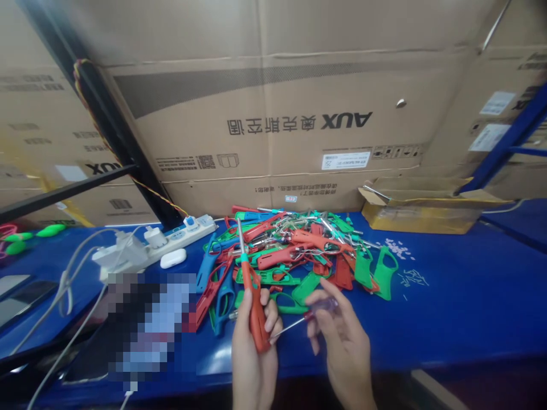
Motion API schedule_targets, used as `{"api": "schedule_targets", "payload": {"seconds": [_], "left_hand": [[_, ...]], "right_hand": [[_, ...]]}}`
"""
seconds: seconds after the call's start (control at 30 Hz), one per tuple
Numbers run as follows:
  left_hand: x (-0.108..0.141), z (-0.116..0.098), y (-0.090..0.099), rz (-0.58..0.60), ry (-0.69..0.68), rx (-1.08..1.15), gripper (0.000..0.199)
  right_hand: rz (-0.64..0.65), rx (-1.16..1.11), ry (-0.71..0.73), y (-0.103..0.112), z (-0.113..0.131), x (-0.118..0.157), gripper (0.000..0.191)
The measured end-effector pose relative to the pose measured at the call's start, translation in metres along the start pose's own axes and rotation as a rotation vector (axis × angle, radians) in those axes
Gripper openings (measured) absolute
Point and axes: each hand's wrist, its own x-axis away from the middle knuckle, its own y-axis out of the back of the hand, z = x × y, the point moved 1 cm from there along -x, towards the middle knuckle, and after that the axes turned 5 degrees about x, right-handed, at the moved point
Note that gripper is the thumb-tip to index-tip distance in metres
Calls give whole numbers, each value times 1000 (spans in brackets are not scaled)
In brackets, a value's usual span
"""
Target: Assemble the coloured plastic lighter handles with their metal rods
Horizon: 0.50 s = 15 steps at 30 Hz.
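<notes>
My left hand (256,330) is wrapped round a red long-necked lighter (255,307), its metal tube pointing up and away from me. Between the fingers of my right hand (342,336) is a screwdriver (325,307) with a purplish clear handle. The thin shaft slants left, and its tip meets the lower end of the lighter's body. Just beyond both hands spreads a heap of lighter parts (282,256): red, green and blue casings, metal tubes and fine wires.
Right of the heap lie small pinkish pieces (397,249) and thin screws (413,278). An open cardboard box (423,216) stands at the back right. To the left are a power strip (188,232), a white earphone case (173,258) and cables. Large cartons (290,91) wall off the back.
</notes>
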Motion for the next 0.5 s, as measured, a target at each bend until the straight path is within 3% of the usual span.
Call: {"api": "schedule_targets", "payload": {"seconds": [0.17, 0.4, 0.5], "left_hand": [[0, 1, 0, 42, 43, -37, 33], [2, -2, -3, 30, 8, -44, 32], [1, -2, -3, 23, 1, -21, 32]], "right_hand": [[7, -58, -11, -4, 5, 9, 48], [-61, 0, 95, 2, 1, 8, 26], [-1, -58, 18, 2, 6, 9, 37]]}}
